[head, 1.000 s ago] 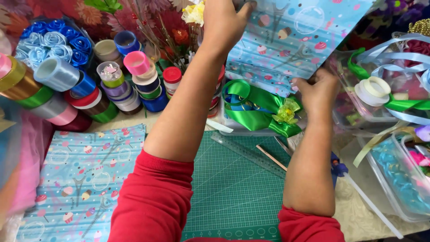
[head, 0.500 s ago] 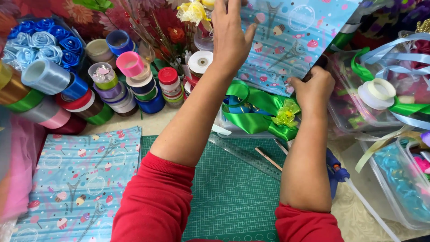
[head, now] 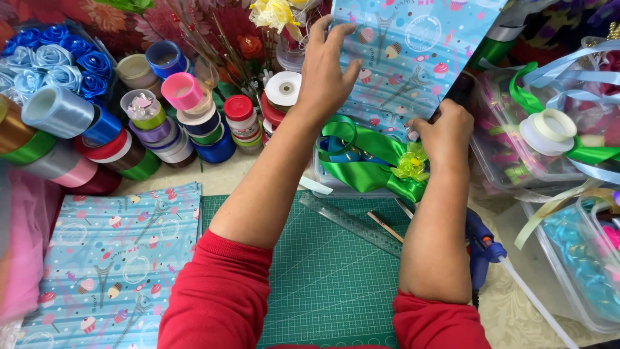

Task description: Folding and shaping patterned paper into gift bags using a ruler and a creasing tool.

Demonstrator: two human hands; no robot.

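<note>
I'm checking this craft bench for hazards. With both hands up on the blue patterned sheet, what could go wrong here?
1. The left hand and right hand work the patterned sheet above the green bow; lowering it could crush the bow.
2. The blue glue gun lies by the right forearm; an elbow might knock it.
3. The stacked ribbon spools beside the left arm could topple.
</note>
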